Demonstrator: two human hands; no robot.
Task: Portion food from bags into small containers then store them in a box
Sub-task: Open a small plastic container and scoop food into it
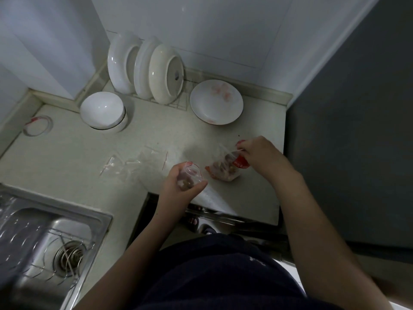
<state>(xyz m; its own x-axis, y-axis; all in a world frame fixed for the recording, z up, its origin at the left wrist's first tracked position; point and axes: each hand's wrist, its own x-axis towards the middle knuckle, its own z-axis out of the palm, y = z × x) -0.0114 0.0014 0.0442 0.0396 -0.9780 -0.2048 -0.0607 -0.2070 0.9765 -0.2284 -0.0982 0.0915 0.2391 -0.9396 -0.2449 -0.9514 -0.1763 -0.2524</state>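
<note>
- While the small clear plastic bag is carrying only a few brownish pieces of food, the portioning is looking barely under way; I am judging that this is the one pouch being filled, and no sealed portion is showing on the bench.
- Its source, the large clear plastic bag with a red label, is lying on the pale stone bench and bulging with pink and brown pieces, so most of the food is waiting to be divided.
- Holding the small bag, the left hand is curling its fingers round it, near the bench's front edge and just left of the large bag; the two bags are lying near each other but not touching.
- Reaching in from the other side, the right hand is pinching the large bag's upper edge with its fingers, close to the red label.
- Several empty clear plastic bags with thin red lines are lying flat just left of the left hand, likely waiting for later portions.
- No storage box is showing, so the storing step is wholly left to do.
- Farther back, a white shallow dish with pink smears is sitting behind the large bag, white bowls are standing stacked, and white plates are leaning upright in a wire rack.
- Down at the lower left, a steel sink is adjoining the bench.
</note>
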